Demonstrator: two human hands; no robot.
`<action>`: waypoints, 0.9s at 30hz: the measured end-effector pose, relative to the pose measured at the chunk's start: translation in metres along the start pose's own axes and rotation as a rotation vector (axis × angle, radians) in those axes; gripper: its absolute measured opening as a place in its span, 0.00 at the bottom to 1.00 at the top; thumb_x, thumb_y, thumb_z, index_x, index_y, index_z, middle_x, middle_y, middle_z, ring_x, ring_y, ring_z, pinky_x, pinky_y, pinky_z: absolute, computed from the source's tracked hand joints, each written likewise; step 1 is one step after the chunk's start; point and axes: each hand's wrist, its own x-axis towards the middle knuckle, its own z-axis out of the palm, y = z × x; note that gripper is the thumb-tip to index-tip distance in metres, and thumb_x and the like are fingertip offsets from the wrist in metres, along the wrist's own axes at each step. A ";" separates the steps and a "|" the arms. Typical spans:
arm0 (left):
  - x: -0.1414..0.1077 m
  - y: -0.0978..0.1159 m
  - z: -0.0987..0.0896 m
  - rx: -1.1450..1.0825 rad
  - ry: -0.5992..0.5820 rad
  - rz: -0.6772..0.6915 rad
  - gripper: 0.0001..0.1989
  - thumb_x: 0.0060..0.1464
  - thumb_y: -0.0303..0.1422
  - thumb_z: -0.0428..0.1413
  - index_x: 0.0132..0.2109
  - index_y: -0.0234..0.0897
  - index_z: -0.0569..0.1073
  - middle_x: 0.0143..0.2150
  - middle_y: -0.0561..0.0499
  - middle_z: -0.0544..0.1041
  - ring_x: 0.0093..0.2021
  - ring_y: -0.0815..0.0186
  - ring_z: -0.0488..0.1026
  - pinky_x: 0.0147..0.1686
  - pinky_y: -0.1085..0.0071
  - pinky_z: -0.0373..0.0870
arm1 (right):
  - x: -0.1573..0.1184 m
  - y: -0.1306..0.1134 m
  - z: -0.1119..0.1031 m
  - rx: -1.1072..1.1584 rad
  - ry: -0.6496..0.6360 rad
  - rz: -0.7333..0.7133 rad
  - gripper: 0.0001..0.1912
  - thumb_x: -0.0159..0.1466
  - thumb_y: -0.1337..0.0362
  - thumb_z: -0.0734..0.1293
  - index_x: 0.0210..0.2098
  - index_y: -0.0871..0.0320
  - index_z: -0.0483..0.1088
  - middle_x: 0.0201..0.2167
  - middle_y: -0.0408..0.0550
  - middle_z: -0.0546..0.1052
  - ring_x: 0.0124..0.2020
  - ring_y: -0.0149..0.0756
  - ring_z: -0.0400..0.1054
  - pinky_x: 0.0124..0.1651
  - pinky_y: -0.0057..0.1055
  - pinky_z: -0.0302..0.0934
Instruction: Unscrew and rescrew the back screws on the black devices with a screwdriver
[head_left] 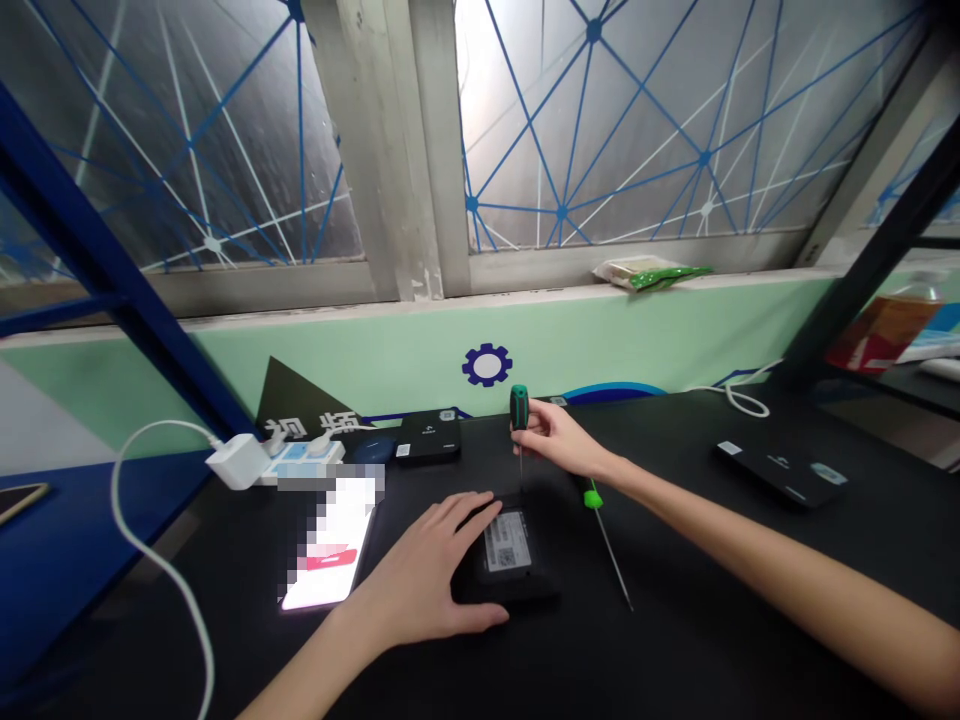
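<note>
A flat black electronic box (544,580) with a white printed label (508,542) lies on the black table. My left hand (431,570) spans its left side, thumb along the near edge and fingers on the far edge, holding it. Between the thumb and fingers of my right hand (559,437) is a screwdriver with a dark green handle (519,408). It stands upright, its thin shaft pointing down at the box's far edge; whether the tip sits in a screw is too small to tell. A second screwdriver (613,552), with a bright green collar, lies below my right wrist.
To the left are a lit phone (334,545), a power strip (300,462) with a white charger (236,461) and a white cable (161,560). Similar black boxes lie at the back (427,437) and right (780,474). A snack packet (649,272) rests on the windowsill.
</note>
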 end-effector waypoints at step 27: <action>0.009 0.012 0.023 0.045 0.061 -0.071 0.47 0.56 0.59 0.53 0.73 0.42 0.45 0.73 0.41 0.49 0.70 0.43 0.48 0.64 0.47 0.52 | 0.044 -0.004 0.026 0.828 0.233 0.142 0.21 0.53 0.64 0.74 0.21 0.55 0.54 0.11 0.29 0.52 0.12 0.18 0.39 0.14 0.20 0.31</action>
